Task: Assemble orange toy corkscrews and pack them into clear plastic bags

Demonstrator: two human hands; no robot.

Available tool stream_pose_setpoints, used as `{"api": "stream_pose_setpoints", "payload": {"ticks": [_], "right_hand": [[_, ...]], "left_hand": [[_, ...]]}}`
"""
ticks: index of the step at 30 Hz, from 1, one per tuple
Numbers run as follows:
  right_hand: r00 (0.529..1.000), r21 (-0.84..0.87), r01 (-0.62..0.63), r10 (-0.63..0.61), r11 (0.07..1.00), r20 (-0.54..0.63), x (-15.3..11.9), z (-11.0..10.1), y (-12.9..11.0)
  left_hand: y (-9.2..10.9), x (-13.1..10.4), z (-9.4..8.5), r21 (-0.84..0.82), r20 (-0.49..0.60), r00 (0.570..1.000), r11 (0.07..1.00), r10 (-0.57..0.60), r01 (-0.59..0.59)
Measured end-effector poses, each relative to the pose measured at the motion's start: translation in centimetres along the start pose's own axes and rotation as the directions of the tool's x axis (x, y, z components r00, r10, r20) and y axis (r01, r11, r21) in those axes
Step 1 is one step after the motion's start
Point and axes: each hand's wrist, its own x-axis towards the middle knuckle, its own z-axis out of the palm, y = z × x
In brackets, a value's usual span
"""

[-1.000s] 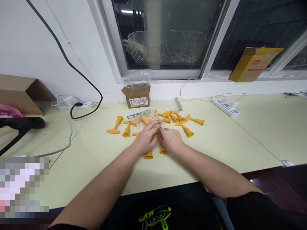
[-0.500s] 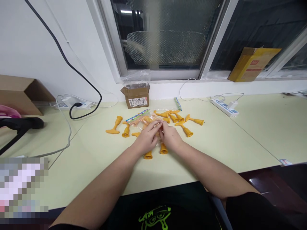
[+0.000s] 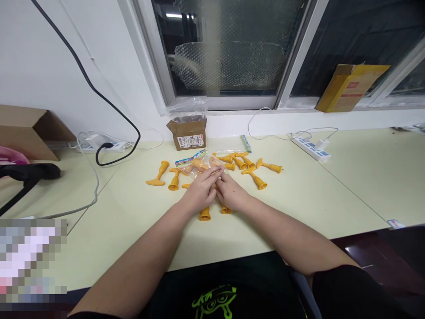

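My left hand (image 3: 202, 188) and my right hand (image 3: 231, 190) meet over a clear plastic bag (image 3: 198, 172) with a colourful printed header. Their fingers are closed together on its near part; the exact grip is hidden. Orange pieces show through the film. Around the hands lie several orange plastic T-shaped handles with flared, ribbed ends. One handle (image 3: 159, 173) is off to the left, another (image 3: 174, 179) closer to my left hand. Two flared ends stick out below my hands. More handles lie to the right, among them one (image 3: 256, 179) beyond my right hand.
A flat clear bag (image 3: 229, 145) lies behind the handles, beside a small open cardboard box (image 3: 188, 134). Power strips lie at left (image 3: 114, 146) and right (image 3: 312, 149), with cables. A yellow carton (image 3: 352, 88) leans on the window. A black curved object (image 3: 29, 172) juts in from the left.
My hands have shifted slightly left and down over the bag, with the right fingers now closer under the left ones. The header of the bag has tilted a little. The loose handles stay put.
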Motion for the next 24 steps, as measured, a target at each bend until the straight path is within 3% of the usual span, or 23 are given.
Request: {"api": "stream_pose_setpoints", "payload": {"ticks": [6, 12, 17, 22, 24], "right_hand": [[0.996, 0.029, -0.013, 0.016, 1.000, -0.092, 0.0, 0.1, 0.7], [0.998, 0.092, 0.063, -0.062, 0.994, -0.013, -0.1, 0.3, 0.6], [0.999, 0.164, 0.003, -0.010, 0.986, 0.039, 0.2, 0.1, 0.6], [0.989, 0.246, 0.142, -0.148, 0.959, 0.005, 0.5, -1.2, 1.2], [0.990, 0.264, 0.130, -0.141, 0.956, 0.020, 0.3, -2.3, 1.3]], "left_hand": [[-0.2, 0.1, -0.2, 0.036, -0.012, 1.000, 0.999, -0.013, 0.014], [-0.4, -0.1, 0.1, 0.035, 0.003, 1.000, 0.999, -0.008, 0.008], [-0.5, 0.0, -0.1, 0.011, -0.019, 1.000, 1.000, -0.009, 0.009], [-0.7, 0.0, -0.3, -0.017, -0.021, 0.999, 0.999, -0.043, 0.043], [-0.8, -0.1, -0.3, -0.018, -0.039, 0.997, 0.998, -0.063, 0.062]]}}
